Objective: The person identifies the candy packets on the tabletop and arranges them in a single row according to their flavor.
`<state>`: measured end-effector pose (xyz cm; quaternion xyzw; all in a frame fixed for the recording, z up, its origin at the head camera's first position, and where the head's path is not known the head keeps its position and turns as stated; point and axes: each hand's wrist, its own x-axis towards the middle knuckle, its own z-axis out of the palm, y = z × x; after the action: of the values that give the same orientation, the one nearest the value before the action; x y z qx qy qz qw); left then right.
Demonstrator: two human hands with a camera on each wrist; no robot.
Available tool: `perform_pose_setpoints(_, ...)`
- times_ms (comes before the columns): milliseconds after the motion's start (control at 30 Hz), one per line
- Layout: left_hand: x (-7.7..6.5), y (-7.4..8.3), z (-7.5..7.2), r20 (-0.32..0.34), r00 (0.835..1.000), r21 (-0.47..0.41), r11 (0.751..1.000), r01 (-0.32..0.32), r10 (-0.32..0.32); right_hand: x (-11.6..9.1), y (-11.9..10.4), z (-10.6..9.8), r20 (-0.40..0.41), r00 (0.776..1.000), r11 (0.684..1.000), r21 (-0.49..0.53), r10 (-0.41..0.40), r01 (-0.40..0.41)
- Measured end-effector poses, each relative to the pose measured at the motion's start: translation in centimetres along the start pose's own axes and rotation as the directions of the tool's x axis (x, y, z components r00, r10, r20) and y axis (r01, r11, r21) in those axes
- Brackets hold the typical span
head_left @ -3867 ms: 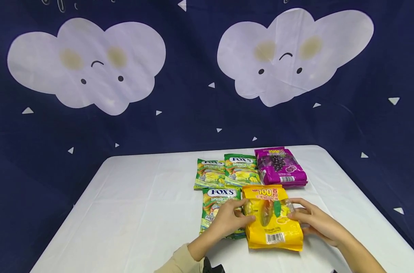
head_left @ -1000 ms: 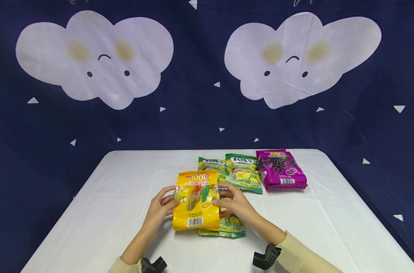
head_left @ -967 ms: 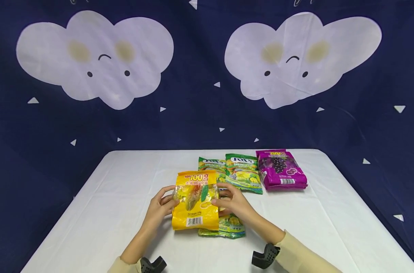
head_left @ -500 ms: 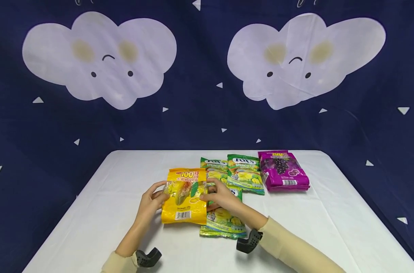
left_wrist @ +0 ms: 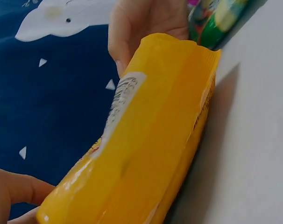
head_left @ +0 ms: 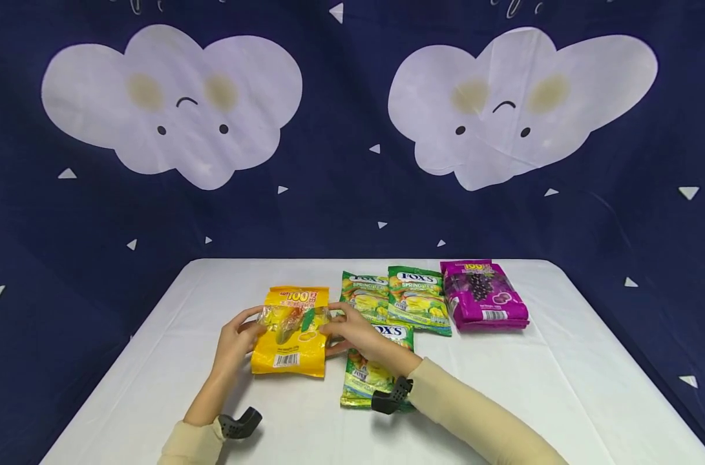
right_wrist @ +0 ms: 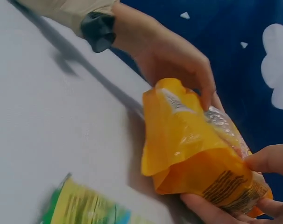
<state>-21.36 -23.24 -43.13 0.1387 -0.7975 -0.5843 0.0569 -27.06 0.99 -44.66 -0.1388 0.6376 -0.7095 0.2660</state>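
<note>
Both hands grip a yellow candy bag (head_left: 294, 336) by its sides, left of the green bags in the head view. My left hand (head_left: 234, 342) holds its left edge, thumb on the front. On the opposite edge, my right hand (head_left: 355, 332) pinches it with the thumb in front and fingers behind. The bag's bottom fold fills the middle of the left wrist view, close over the white surface with a shadow beside it. In the right wrist view the yellow bag (right_wrist: 183, 135) shows its side, a hand at either end.
Two green candy bags (head_left: 364, 297) (head_left: 419, 300) lie at the back, beside a purple candy bag (head_left: 486, 297). A third green bag (head_left: 366, 381) lies in front, partly under my right forearm. The white table (head_left: 154, 361) meets a dark blue cloud-print curtain (head_left: 340, 219).
Both hands have carried the yellow bag leftward, from right of the front green bag, across it, to its left. The front green bag shows more now; the other bags stay put.
</note>
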Motion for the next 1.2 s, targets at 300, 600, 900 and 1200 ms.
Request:
perform_pose_setpoints(300, 1.9, 0.1, -2.2, -0.068, 0.998, 0.042, 0.999, 0.02, -0.017, 3.0, 0.2, 3.1, -0.081, 0.996, 0.998, 0.06, 0.033, -0.028)
perform_pose_setpoints(600, 2.9, -0.4, -4.0, -0.192, 0.981, 0.065, 0.998, 0.021, -0.008, 5.4, 0.4, 5.9, -0.102, 0.994, 0.997, 0.063, 0.043, -0.037)
perform_pose_setpoints(900, 3.4, -1.1, -4.9, -0.296, 0.955, 0.078, 0.997, 0.003, 0.021, 6.6, 0.5, 7.2, -0.092, 0.995, 0.999, 0.044, 0.03, -0.026)
perform_pose_setpoints(1200, 4.0, -1.5, -5.5, -0.27, 0.963, 0.042, 0.999, 0.02, -0.007, 7.2, 0.5, 7.8, -0.145, 0.989, 1.0, -0.014, 0.02, -0.023)
